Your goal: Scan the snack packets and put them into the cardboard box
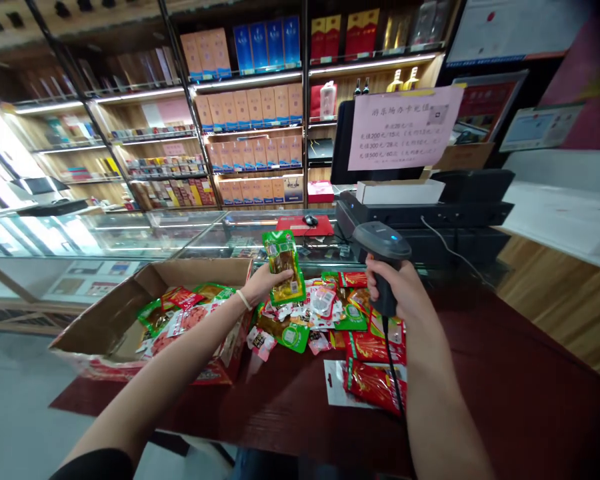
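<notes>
My left hand (264,283) is closed on a green and gold snack packet (284,257), held upright above a heap of packets with its barcode side toward me. In my right hand (397,283) is a dark handheld barcode scanner (383,241), fingers wrapped round its handle; a blue light shows on top and a black cable (393,367) hangs down. Below and between both hands lies the heap of small packets (325,303), red, green and white. To the left, an open cardboard box (87,333) holds more of the same kinds of packets.
Everything lies on a dark red-brown table (280,407). Behind it stands a glass display counter (205,240) with a red mat and a mouse (310,220). A monitor with a pink paper sign (405,130) is at right. Shelves of boxed goods (250,110) line the back wall.
</notes>
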The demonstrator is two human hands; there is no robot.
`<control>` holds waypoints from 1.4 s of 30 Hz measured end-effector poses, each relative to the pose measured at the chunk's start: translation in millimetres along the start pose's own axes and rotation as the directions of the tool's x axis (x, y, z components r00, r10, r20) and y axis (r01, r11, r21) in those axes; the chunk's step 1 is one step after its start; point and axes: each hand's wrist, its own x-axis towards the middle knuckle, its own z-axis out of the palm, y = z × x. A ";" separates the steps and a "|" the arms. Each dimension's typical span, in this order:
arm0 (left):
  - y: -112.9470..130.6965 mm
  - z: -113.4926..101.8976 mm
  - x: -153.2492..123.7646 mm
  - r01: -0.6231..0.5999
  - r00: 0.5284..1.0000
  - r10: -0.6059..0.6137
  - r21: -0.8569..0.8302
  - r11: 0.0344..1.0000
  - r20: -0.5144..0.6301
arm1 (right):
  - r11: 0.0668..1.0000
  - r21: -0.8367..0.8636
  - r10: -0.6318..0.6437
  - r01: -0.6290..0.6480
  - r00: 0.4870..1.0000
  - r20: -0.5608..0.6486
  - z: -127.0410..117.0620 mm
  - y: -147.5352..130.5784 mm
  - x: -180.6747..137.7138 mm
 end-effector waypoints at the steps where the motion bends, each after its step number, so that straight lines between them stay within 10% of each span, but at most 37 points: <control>1: -0.5 -0.9 -0.1 -0.005 1.000 0.003 -0.075 0.997 -0.028 | 1.000 -0.005 0.001 -0.001 1.000 0.000 1.1 0.5 0.1; 14: 6.3 -27.6 11.1 -0.093 0.951 -0.100 -0.578 0.811 -0.293 | 0.979 -0.190 0.109 -0.079 0.982 0.153 24.1 20.6 -0.6; 27: -1.3 -31.2 20.5 -0.262 0.882 -0.055 -0.584 0.769 -0.467 | 0.889 -0.455 0.199 -0.045 0.934 0.298 43.3 31.7 -2.8; 35: 56.3 -87.8 -3.6 -0.475 0.628 0.467 0.169 0.864 -0.623 | 0.953 -0.290 0.165 -0.084 0.950 0.266 33.5 17.6 -6.2; 42: 58.3 -183.3 -78.4 0.126 0.736 0.395 0.684 0.718 -0.550 | 0.981 -0.178 0.111 -0.074 0.972 0.206 16.6 10.7 -4.5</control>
